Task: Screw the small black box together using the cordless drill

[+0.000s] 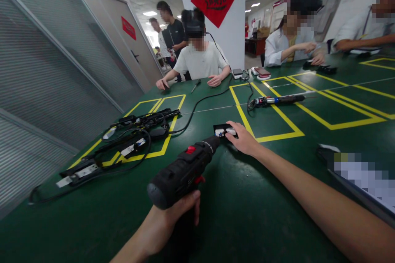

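Note:
My left hand [168, 218] is wrapped round the handle of a black cordless drill [182, 172] with red buttons. The drill's chuck points away from me, its front end at a small black housing [219, 126] with white parts inside. That housing lies on the green table, and my right hand [242, 137] grips it with thumb and fingers at its right side. Whether the drill bit touches the housing cannot be made out.
Black strip-like parts with cables [138, 125] lie at the left inside yellow tape outlines. An electric screwdriver [277, 100] lies at the right, beyond my right hand. A small screwdriver [195, 86] sits near a person [202, 59] across the table. A blurred tablet-like object [361, 181] is at right.

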A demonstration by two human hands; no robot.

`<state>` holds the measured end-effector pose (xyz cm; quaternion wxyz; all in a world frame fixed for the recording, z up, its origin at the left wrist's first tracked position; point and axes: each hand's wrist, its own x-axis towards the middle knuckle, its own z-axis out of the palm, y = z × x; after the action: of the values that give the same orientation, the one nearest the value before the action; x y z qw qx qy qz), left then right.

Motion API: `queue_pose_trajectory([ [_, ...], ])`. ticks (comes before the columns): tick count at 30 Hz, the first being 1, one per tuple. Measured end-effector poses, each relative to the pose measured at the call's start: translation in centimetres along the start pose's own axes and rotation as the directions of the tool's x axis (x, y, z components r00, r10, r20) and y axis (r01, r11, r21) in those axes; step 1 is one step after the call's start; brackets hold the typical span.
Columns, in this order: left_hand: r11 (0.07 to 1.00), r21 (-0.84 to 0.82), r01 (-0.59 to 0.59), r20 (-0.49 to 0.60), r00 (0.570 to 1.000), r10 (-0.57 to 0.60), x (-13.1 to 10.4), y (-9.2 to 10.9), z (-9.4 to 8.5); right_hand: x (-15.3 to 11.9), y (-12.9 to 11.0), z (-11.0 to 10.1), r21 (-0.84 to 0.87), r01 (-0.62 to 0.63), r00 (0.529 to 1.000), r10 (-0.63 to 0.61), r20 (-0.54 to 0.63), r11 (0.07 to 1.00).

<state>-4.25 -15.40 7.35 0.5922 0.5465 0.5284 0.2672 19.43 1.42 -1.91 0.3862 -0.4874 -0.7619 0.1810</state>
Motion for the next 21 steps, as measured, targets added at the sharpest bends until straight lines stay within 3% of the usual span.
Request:
queue_pose_trajectory([
  [21, 0.987, 0.163, 0.01, -0.037, 0.999, -0.004, -1.3, -1.0, -0.4, 0.0, -0.3, -0.4, 0.057, -0.045, 0.999, 0.045, 0.009, 0.997],
])
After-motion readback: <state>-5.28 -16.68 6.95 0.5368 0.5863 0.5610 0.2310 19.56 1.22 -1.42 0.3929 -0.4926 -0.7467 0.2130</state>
